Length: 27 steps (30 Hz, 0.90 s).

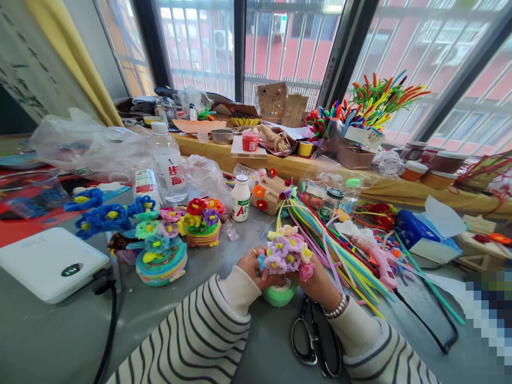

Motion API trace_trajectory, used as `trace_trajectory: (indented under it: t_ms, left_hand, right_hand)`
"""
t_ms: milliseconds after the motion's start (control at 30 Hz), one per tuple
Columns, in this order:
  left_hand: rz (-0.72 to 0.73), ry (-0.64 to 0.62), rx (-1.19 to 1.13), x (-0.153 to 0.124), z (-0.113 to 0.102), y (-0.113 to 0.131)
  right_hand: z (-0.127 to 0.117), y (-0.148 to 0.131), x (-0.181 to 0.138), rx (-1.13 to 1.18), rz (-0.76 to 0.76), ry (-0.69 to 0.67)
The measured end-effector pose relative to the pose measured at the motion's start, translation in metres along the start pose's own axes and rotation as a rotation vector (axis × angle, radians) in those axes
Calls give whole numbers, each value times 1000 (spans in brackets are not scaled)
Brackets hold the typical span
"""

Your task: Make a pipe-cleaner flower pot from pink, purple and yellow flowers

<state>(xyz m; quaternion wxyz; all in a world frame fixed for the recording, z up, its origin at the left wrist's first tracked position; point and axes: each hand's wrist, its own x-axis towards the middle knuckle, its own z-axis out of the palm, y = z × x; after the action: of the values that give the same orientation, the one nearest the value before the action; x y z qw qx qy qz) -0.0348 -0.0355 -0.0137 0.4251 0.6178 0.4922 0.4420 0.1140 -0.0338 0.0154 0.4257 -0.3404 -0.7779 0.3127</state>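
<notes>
Both hands meet around a bunch of pipe-cleaner flowers (286, 253), lilac, pink and a little yellow and blue. My left hand (253, 271) wraps its left side, thumb across the lower blooms. From the right, my right hand (323, 282) closes on the bunch; the blooms hide most of its fingers. Directly beneath is a round pale green pot (280, 295) on the table; whether the stems sit in it is hidden. Black-handled scissors (316, 338) lie beside my right wrist, their blades partly covered. Loose pastel pipe cleaners (344, 256) spread out to the right.
Finished flower pots (162, 261) stand at left, near a white power bank (54, 264) with a black cable. A white bottle (240, 198) and a wooden basket (270, 196) stand behind my hands. At right lies a pink glue gun (384, 266) with its cord.
</notes>
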Motion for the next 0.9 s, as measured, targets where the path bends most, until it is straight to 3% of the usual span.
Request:
trace_trajectory:
  t_ms: [533,900]
  left_hand:
    - [-9,50,75,3,4,-13]
    - [-85,-3,85,0,-1,7]
  right_hand:
    - [0,-1,0,-7,-27,-4]
    - [1,0,-1,-75,-38,-9]
